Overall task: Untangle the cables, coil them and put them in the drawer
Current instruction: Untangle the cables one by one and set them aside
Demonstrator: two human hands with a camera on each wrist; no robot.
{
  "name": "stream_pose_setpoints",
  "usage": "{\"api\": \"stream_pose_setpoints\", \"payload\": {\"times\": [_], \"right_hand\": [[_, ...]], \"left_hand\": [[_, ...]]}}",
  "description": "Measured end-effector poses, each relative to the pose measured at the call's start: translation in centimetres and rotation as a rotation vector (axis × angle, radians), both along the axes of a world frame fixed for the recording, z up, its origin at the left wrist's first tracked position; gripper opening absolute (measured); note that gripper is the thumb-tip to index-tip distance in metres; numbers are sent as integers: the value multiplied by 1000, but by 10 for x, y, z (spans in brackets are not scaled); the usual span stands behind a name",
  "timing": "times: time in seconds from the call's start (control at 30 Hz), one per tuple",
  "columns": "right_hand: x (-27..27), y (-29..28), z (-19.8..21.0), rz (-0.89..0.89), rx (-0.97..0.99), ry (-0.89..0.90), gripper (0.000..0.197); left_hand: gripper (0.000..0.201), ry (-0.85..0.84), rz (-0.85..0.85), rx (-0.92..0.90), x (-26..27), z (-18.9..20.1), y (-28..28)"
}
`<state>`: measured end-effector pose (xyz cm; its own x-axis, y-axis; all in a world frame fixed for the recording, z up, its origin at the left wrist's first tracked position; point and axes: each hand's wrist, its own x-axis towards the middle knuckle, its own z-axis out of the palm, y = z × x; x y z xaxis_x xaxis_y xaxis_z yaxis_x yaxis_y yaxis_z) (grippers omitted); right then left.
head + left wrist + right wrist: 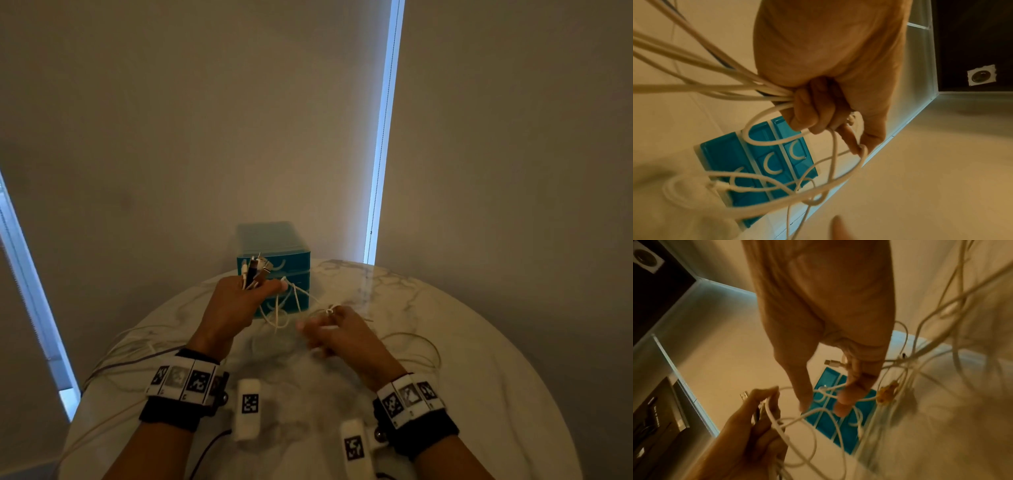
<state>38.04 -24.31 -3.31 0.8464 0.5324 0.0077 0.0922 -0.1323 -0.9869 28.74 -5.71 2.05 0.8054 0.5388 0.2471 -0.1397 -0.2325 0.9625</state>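
Observation:
My left hand (239,301) is raised in front of the blue three-drawer unit (274,246) and grips a bundle of cable ends (255,270), their plugs sticking up. In the left wrist view its fingers (807,113) curl round several white cables (715,84). White loops (284,308) hang from it across to my right hand (337,329), which pinches one white cable (329,311). In the right wrist view a silver plug (833,363) pokes out beside those fingers (855,386). All three drawers (764,162) look shut.
The round marble table (479,359) stands against a wall and a blind. Loose white cables trail off to the left (130,346) and loop at the right (421,346). A small orange-yellow piece (885,392) hangs among the cables.

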Motion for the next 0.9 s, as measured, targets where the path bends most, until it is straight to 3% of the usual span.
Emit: {"api": "stream_pose_setpoints", "payload": {"times": [0.1, 0.2, 0.27, 0.37, 0.5, 0.6, 0.73, 0.9], "right_hand": [[-9, 1, -7, 109, -77, -38, 36], [-16, -2, -10, 153, -126, -74, 27], [-16, -1, -10, 138, -130, -58, 22], [-3, -2, -4, -53, 2, -20, 27], [14, -24, 12, -383, 446, 14, 31], [20, -35, 12, -513, 534, 3, 32], [22, -32, 14, -555, 605, 11, 43], [23, -32, 19, -735, 599, -48, 24]], "left_hand": [[30, -22, -61, -2, -2, 1, 1], [17, -97, -121, -22, -6, 6, -2], [13, -152, -66, -76, -8, 10, -3], [14, -227, 120, -222, -3, 8, 10], [15, -295, 222, -392, 1, 4, 28], [19, -299, 245, -369, 3, 4, 25], [18, -315, 364, -399, 4, 5, 22], [19, -340, 503, -379, 10, -3, 22]]}}
